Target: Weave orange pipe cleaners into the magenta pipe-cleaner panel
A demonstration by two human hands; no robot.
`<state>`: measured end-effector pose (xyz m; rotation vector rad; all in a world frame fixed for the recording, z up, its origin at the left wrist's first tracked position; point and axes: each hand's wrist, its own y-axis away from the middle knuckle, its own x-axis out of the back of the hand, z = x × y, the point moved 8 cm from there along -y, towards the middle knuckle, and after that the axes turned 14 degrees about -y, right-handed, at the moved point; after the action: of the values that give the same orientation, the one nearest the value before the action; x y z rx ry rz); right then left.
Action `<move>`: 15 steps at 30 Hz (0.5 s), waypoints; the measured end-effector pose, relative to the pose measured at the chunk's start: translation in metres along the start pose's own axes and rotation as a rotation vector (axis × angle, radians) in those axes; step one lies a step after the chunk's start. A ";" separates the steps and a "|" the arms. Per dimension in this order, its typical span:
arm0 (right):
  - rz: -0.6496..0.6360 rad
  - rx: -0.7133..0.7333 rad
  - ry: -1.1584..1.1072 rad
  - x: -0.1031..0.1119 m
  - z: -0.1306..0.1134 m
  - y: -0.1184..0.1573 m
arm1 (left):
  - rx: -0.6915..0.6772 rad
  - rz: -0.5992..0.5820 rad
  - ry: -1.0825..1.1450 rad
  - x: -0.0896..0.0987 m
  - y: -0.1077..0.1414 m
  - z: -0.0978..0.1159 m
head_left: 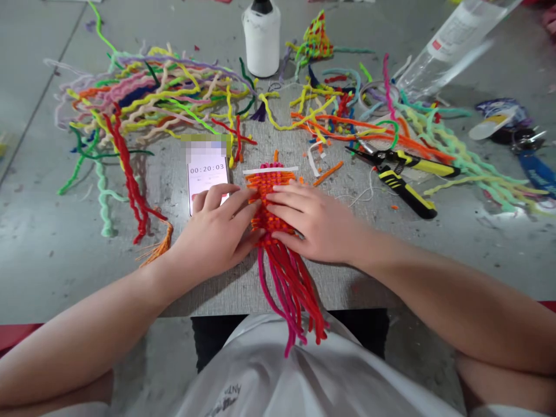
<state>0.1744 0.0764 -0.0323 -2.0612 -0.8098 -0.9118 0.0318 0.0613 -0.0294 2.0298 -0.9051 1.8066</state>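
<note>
A woven piece of red, pink and orange fuzzy strands (pixel 273 214) lies flat at the table's front middle. A white strip (pixel 270 171) crosses its top, and long loose strands (pixel 295 289) hang from its bottom over the table edge. On its left side rests my left hand (pixel 221 223), fingers apart and laid on the weave. My right hand (pixel 310 220) lies on the right side with its fingers spread over the weave. Part of the weave is hidden beneath both hands. Just behind my left hand is a phone (pixel 208 176) showing a timer.
Piled fuzzy strands (pixel 152 95) cover the back left. A white bottle (pixel 262 40) stands at the back, near a small woven triangle (pixel 319 37). Black-and-yellow pliers (pixel 406 191), orange strands (pixel 351 128), pale green strands (pixel 460 150) and a clear bottle (pixel 452 49) lie to the right.
</note>
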 end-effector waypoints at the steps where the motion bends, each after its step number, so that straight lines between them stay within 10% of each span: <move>1: 0.018 0.031 -0.034 0.000 -0.002 0.000 | -0.022 0.017 0.021 0.003 0.001 0.001; 15: -0.056 0.062 -0.238 -0.008 -0.006 -0.013 | -0.204 -0.013 0.093 0.008 0.007 0.015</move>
<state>0.1576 0.0760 -0.0313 -2.1268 -1.0129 -0.6689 0.0395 0.0446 -0.0256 1.8082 -1.0023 1.7093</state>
